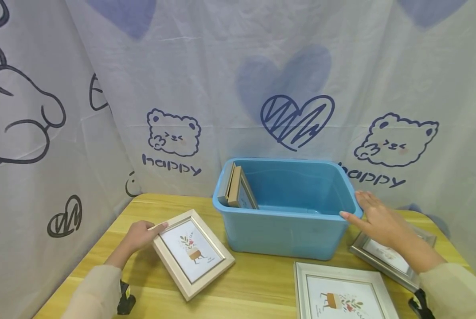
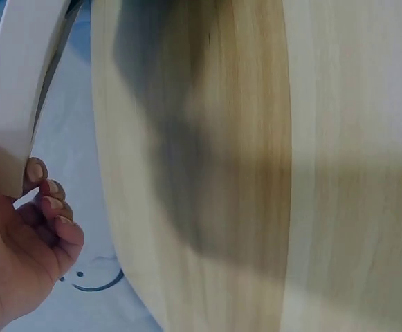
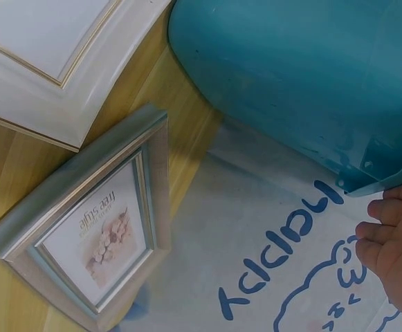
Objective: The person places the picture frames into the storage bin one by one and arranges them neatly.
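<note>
My left hand (image 1: 141,235) pinches the left corner of a light wooden picture frame (image 1: 173,265), thumb on its face and fingers behind. The frame is tilted over the table and holds a print of a potted plant. In the left wrist view, curled fingertips (image 2: 36,169) show behind the frame's pale edge (image 2: 17,90). My right hand (image 1: 381,221) rests at the right front corner of a blue plastic bin (image 1: 278,235), thumb on the front rim and fingers along the right side. Picture frames (image 1: 235,186) stand upright inside the bin at its left end.
A whitish picture frame (image 1: 302,283) lies face up at the front right. Behind it, a silver-grey picture frame (image 1: 397,270) is partly hidden by my right forearm. Everything stands on a wooden table (image 1: 258,283). A printed curtain (image 1: 222,88) hangs behind and at the left.
</note>
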The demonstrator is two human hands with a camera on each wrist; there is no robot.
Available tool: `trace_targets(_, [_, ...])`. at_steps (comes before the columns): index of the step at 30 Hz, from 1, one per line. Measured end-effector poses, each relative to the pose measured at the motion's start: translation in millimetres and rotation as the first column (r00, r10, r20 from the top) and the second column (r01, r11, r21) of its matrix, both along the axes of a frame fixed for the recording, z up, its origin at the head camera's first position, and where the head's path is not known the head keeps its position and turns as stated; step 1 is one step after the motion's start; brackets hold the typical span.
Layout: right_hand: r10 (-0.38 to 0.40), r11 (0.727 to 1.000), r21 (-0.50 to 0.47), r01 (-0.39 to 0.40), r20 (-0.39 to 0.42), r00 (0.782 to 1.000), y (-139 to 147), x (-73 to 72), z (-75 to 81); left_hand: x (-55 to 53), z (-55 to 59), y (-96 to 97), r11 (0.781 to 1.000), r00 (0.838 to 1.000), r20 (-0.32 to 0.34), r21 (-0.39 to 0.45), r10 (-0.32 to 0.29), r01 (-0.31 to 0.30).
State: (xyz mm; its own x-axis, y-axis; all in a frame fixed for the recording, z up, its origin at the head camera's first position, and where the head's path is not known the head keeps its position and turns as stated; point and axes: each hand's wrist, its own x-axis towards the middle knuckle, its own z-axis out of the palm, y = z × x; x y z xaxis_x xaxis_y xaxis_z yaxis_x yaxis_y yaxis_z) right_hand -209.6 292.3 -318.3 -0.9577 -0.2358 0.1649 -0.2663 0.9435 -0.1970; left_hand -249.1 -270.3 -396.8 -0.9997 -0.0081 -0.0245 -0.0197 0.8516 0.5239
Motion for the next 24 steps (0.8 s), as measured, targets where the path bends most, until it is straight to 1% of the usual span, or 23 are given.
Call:
trace_targets(3, [-0.001,1.000,-0.001,0.001,-0.002,1.000,0.2,0.0,-0.2,1.0,4.5,1.7,0.999,0.999,-0.044,-0.037,-0.010,0.009])
trace_targets(5, [-0.001,1.000,-0.002,0.001,-0.002,1.000,0.3,0.3,-0.3,1.5,7.2,3.3,0.999,0.997,-0.075,-0.052,-0.004,0.000])
trace_targets(9, [0.001,1.000,0.000,-0.001,-0.002,1.000,0.0,0.8,-0.5,3.6,11.9,7.5,0.998,0.993,-0.113,-0.056,0.020,-0.026])
trace_targets(13, [0.002,1.000,0.000,-0.002,-0.003,1.000,-0.3,1.2,-0.6,7.6,16.8,11.9,0.996,0.987,-0.160,-0.087,0.012,-0.026])
trace_targets(18, [-0.002,1.000,0.000,0.002,-0.002,1.000,-0.3,0.8,-0.7,12.1,25.1,17.1,0.990,0.969,-0.248,-0.140,-0.018,-0.017])
trace_targets(21, [-0.001,1.000,-0.003,0.001,0.000,1.000,-0.3,0.6,-0.7,13.9,30.3,19.5,0.986,0.952,-0.306,-0.165,-0.026,-0.026])
trace_targets(24, [0.001,1.000,-0.007,-0.001,0.004,1.000,-0.4,0.5,-0.6,15.2,34.6,21.2,0.980,0.929,-0.369,-0.196,-0.032,-0.044])
